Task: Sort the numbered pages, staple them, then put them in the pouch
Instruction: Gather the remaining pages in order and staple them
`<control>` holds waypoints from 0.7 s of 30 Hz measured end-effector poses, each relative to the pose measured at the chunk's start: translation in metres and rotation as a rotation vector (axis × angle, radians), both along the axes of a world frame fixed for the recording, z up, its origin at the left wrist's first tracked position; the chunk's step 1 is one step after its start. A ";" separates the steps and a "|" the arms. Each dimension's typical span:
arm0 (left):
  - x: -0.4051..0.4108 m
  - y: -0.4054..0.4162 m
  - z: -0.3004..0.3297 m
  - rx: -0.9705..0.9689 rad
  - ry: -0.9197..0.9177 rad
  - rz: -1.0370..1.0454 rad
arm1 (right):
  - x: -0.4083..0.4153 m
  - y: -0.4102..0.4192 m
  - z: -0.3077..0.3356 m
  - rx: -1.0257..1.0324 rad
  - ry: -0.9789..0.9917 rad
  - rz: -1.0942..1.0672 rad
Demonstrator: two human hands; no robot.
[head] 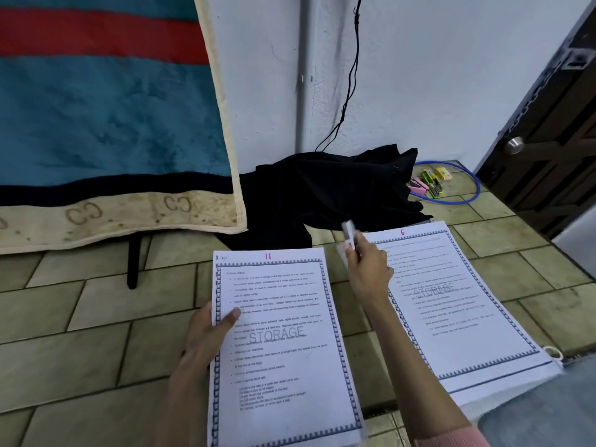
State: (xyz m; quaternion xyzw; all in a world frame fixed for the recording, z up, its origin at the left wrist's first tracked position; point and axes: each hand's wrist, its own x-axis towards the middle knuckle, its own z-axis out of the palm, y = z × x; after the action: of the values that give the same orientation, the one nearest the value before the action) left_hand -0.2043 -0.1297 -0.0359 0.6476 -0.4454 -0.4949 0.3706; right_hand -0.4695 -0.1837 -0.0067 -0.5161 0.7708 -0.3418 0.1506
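My left hand (pixel 206 337) grips the left edge of a paper stack (pixel 283 346) whose top page is numbered 11, thumb on top, held above the tiled floor. My right hand (pixel 367 269) is raised between the two paper piles and holds a small, blurred whitish stapler (pixel 350 233). A second pile topped by the page numbered 6 (pixel 458 304) lies on the floor to the right. Under that pile shows the edge of what looks like a clear pouch (pixel 553 366) with a white pull loop.
A black cloth (pixel 332 191) is heaped against the wall behind the papers. Beyond it lie a pink stapler (pixel 419 188), small staple boxes (pixel 435 177) and a blue hoop (pixel 464 198). A striped blanket (pixel 106 124) hangs at left, a dark door (pixel 548 140) at right.
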 end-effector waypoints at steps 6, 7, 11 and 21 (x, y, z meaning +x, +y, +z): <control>0.011 -0.017 0.008 -0.072 -0.219 0.053 | 0.014 -0.003 -0.026 0.270 0.463 0.146; 0.012 -0.022 0.010 -0.072 -0.256 0.054 | 0.015 -0.004 -0.028 0.270 0.487 0.147; 0.007 -0.031 0.008 -0.043 -0.347 0.025 | 0.017 -0.009 -0.025 0.283 0.471 0.135; -0.056 -0.036 0.046 -0.277 -0.615 0.013 | -0.090 0.027 -0.008 0.223 0.291 -0.018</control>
State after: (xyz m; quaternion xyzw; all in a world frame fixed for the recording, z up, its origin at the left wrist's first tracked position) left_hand -0.2603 -0.1655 0.0103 0.7129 -0.5951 -0.2087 0.3067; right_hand -0.5597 -0.1570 -0.0151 -0.5333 0.8221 -0.1774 0.0906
